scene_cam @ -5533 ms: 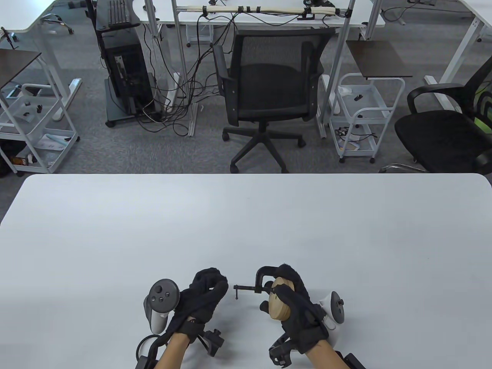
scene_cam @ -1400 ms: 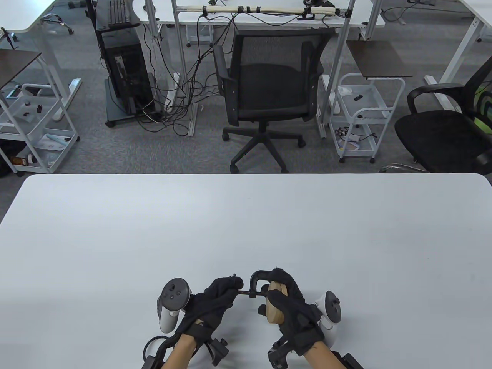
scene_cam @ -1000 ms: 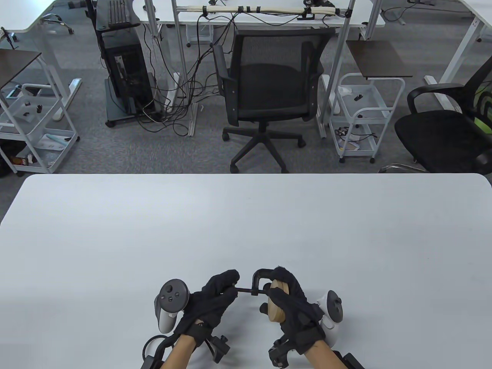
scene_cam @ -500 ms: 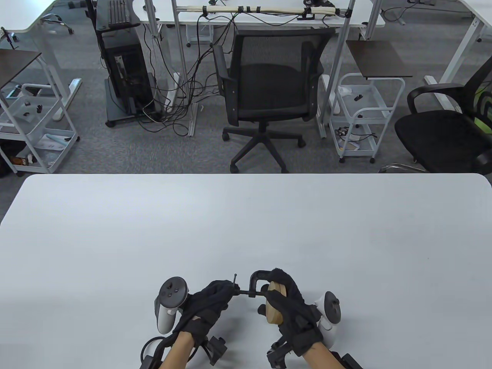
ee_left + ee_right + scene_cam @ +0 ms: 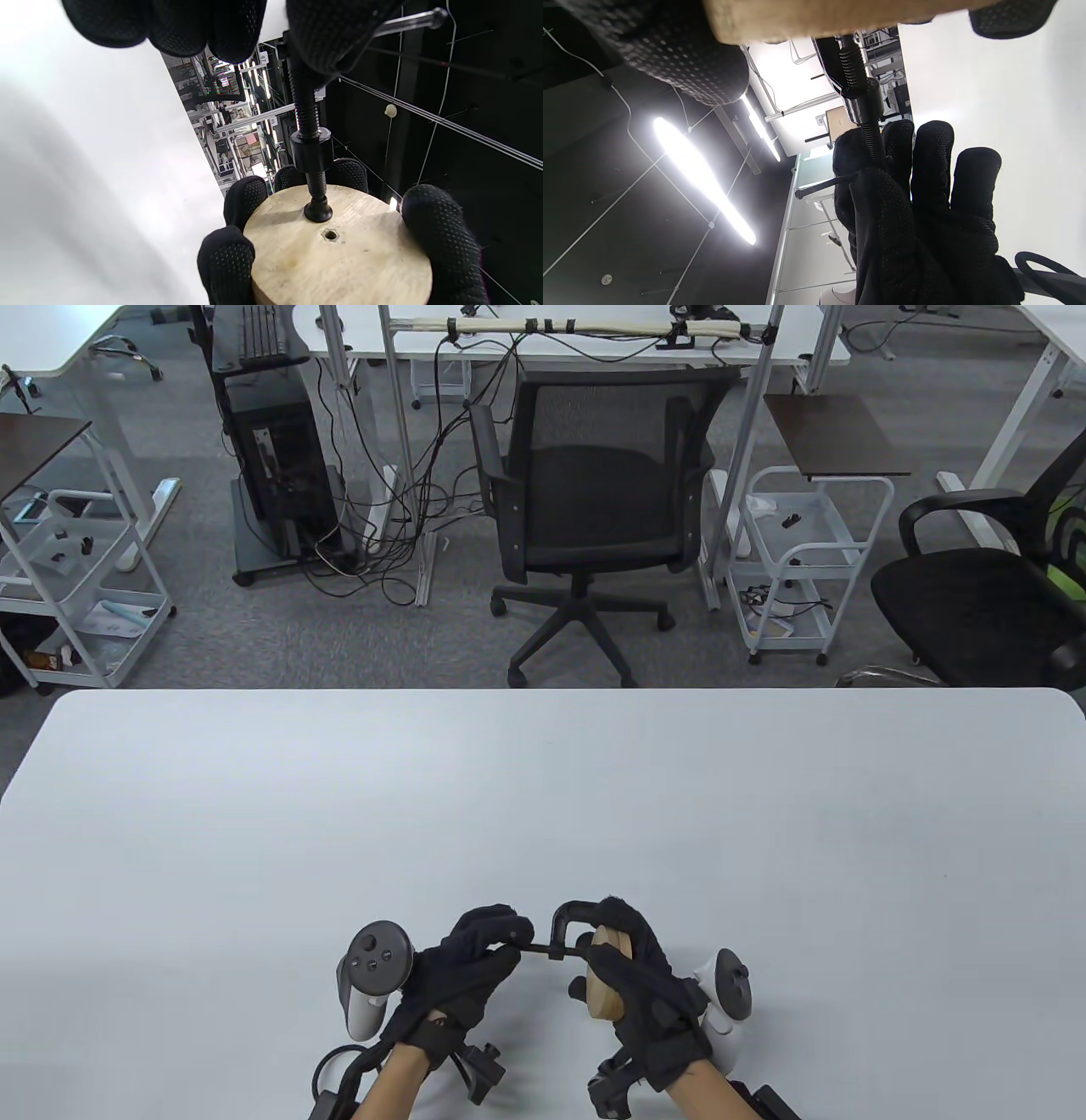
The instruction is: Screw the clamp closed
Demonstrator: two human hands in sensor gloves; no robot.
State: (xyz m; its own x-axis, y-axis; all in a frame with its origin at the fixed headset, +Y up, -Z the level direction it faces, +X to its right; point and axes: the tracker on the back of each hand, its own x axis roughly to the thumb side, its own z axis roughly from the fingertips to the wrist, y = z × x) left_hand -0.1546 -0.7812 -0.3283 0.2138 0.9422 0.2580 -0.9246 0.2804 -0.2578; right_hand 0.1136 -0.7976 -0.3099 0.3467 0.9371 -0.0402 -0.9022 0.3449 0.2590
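A black metal C-clamp (image 5: 563, 922) is held above the table's front edge, its frame around a round wooden disc (image 5: 607, 982). My right hand (image 5: 649, 976) grips the disc and the clamp frame together. My left hand (image 5: 488, 943) pinches the sliding handle bar (image 5: 403, 24) at the end of the threaded screw (image 5: 306, 106). In the left wrist view the screw's swivel pad (image 5: 317, 210) touches the flat face of the disc (image 5: 339, 254). In the right wrist view the screw (image 5: 855, 76) runs from the disc's edge (image 5: 814, 17) to my left fingers (image 5: 903, 199).
The white table (image 5: 543, 797) stretches out beyond my hands. A black office chair (image 5: 594, 509) stands behind the far edge, with white carts (image 5: 806, 560) and desks further back.
My left hand came to the screw handle and has been turning it; the bar stood upright half a second ago and is now covered by my fingers. My right hand holds steady.
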